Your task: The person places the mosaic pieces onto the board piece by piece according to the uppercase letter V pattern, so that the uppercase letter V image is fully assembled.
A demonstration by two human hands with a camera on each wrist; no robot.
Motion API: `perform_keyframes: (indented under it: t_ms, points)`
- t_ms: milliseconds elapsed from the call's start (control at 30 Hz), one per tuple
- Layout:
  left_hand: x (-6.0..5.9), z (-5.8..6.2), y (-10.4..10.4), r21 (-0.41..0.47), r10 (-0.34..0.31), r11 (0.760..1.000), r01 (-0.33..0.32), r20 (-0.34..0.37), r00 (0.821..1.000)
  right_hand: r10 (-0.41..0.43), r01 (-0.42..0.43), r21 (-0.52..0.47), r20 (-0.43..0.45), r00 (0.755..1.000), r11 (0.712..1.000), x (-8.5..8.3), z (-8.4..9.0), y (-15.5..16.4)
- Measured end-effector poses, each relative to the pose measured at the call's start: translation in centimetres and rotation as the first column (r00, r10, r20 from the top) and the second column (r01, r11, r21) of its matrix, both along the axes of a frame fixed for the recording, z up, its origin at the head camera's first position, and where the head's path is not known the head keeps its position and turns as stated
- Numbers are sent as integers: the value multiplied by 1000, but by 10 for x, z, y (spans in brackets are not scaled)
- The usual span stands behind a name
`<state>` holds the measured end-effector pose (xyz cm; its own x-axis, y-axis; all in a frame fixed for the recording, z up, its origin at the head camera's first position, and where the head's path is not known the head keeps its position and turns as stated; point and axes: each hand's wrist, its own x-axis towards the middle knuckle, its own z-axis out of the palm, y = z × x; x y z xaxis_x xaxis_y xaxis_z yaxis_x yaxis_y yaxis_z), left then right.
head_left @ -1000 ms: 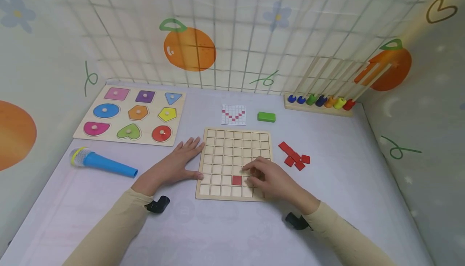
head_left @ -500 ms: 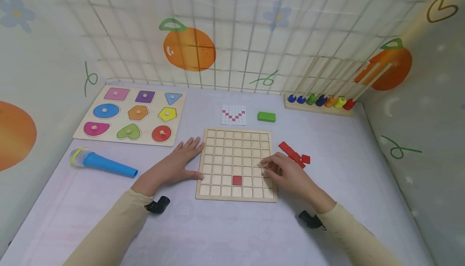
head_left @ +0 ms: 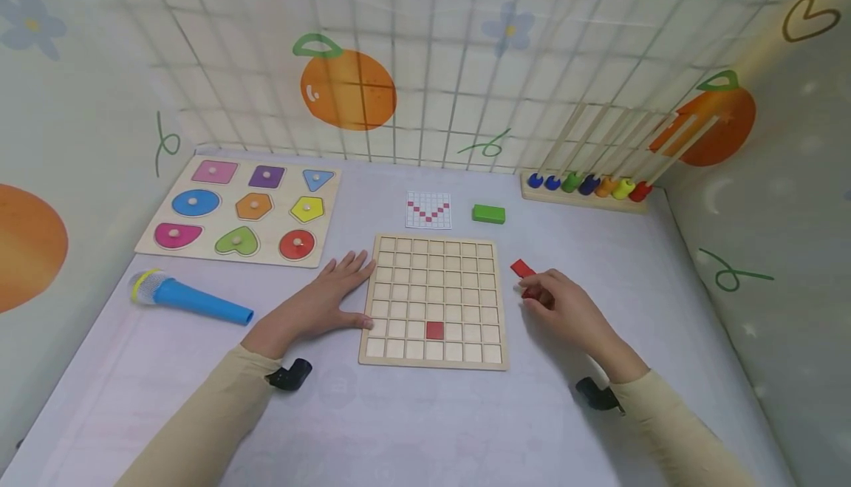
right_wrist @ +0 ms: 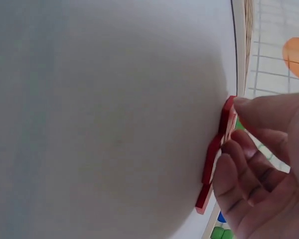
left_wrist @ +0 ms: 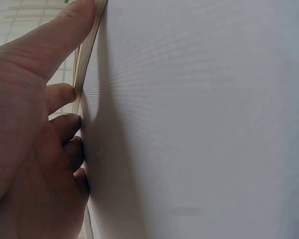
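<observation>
The red tiles (head_left: pixel 523 269) lay in a small pile on the table (head_left: pixel 412 420), just right of the wooden grid board (head_left: pixel 432 298). The right hand (head_left: pixel 565 310) rested over the pile, its fingertips (right_wrist: pixel 239 107) touching a tile; whether they pinched it could not be told. One red tile (head_left: pixel 434 330) sat in the board's near rows. The left hand (head_left: pixel 326 298) lay flat, fingers spread, against the board's left edge. Farther left lay a blue microphone (head_left: pixel 189 296).
</observation>
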<state>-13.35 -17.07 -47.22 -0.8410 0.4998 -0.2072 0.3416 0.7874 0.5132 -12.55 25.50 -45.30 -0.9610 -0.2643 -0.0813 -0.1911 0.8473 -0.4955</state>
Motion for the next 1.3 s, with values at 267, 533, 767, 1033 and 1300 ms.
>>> perform_keyframes:
  t_ms: [267, 533, 767, 1033, 1300]
  points:
    - [0, 1, 1, -1, 5, 1000, -5, 7, 1000, -60, 59, 26, 31, 998, 998, -4, -2, 7]
    - [0, 0, 0, -3, 2, 1000, -2, 3, 1000, -65, 62, 55, 62, 996, 997, -7, -5, 4]
    - [-1, 0, 0, 2, -1, 1000, 1, 3, 1000, -43, 42, 21, 59, 997, 999, -5, -4, 2]
    - [0, 2, 1, -3, 5, 1000, -5, 13, 1000, -27, 26, 13, 87, 996, 1000, -4, -3, 1]
    - [1, 4, 2, -7, 7, 1000, -7, 11, 1000, -26, 27, -11, 74, 997, 1000, -2, -3, 1]
